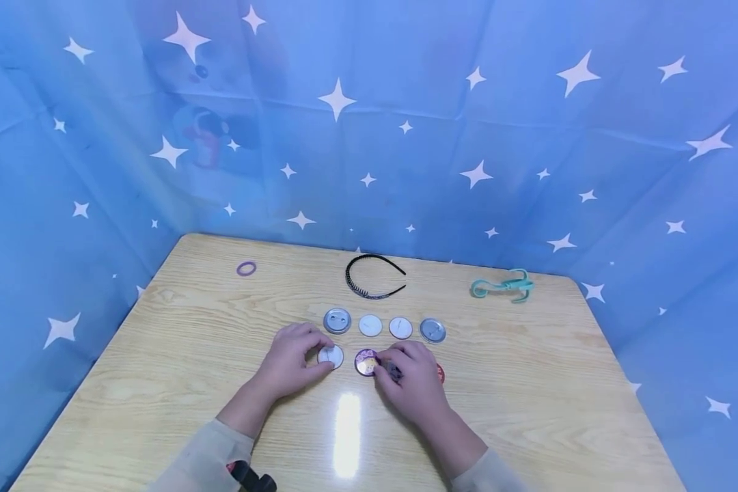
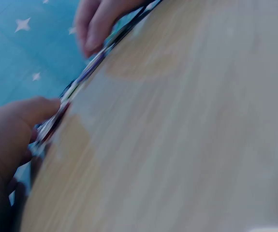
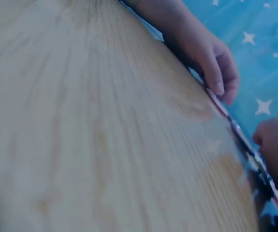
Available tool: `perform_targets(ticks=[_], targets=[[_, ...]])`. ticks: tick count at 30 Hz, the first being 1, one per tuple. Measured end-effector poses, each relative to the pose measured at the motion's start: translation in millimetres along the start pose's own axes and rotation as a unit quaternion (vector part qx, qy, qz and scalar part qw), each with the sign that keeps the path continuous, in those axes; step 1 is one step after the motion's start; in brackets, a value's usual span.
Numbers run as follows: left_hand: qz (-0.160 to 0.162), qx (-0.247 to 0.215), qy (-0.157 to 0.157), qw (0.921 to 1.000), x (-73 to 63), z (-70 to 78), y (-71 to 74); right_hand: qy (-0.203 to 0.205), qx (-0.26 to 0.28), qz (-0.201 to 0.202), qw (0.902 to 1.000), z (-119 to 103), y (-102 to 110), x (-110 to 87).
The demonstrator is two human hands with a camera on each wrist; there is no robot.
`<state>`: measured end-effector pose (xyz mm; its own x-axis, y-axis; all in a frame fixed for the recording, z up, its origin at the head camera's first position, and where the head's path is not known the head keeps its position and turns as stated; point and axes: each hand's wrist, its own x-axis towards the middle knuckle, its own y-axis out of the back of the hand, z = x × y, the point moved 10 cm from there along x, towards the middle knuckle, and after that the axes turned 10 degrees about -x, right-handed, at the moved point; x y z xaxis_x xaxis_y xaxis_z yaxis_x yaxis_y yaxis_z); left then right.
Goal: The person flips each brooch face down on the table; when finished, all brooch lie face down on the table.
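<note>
My left hand [image 1: 293, 359] has its thumb and fingers at the edges of a white-backed pin badge [image 1: 330, 356] lying face down on the table. At the right edge of a purple picture badge [image 1: 365, 363], lying face up, are the thumb and forefinger of my right hand [image 1: 413, 383]. Beneath that hand a dark badge [image 1: 394, 372] is partly covered, and a red badge [image 1: 440, 373] peeks out on its far side. Both wrist views catch the badges nearly edge-on, so their faces are hidden there.
Behind the hands runs a row of several face-down badges, including a silver one [image 1: 337, 320] and a white one [image 1: 370, 325]. Farther back lie a purple hair tie [image 1: 246, 268], a black headband [image 1: 376, 296] and a teal hair claw [image 1: 503, 285]. A starry blue curtain [image 1: 369, 137] borders the table.
</note>
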<state>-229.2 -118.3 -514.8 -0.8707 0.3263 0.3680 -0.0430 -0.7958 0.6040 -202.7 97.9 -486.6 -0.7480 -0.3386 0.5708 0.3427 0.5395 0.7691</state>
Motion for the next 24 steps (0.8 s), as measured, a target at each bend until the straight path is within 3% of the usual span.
perform_targets(ticks=[4, 9, 17, 24], targets=[[0.015, 0.011, -0.027, 0.9995, 4.6, 11.5, -11.7, 0.002, -0.011, -0.013, 0.9999, 1, -3, -0.1], [-0.01, 0.026, -0.051, 0.9983, 15.1, 26.9, -32.8, -0.011, -0.021, -0.018, 0.9995, 4, -3, 0.4], [-0.055, 0.07, -0.022, 0.9958, 16.6, 23.3, -46.0, -0.03, -0.024, -0.044, 0.9983, 5, -8, 0.7], [-0.059, 0.068, -0.013, 0.9958, 17.6, 20.8, -46.7, -0.028, -0.028, -0.05, 0.998, 7, -9, 0.6]])
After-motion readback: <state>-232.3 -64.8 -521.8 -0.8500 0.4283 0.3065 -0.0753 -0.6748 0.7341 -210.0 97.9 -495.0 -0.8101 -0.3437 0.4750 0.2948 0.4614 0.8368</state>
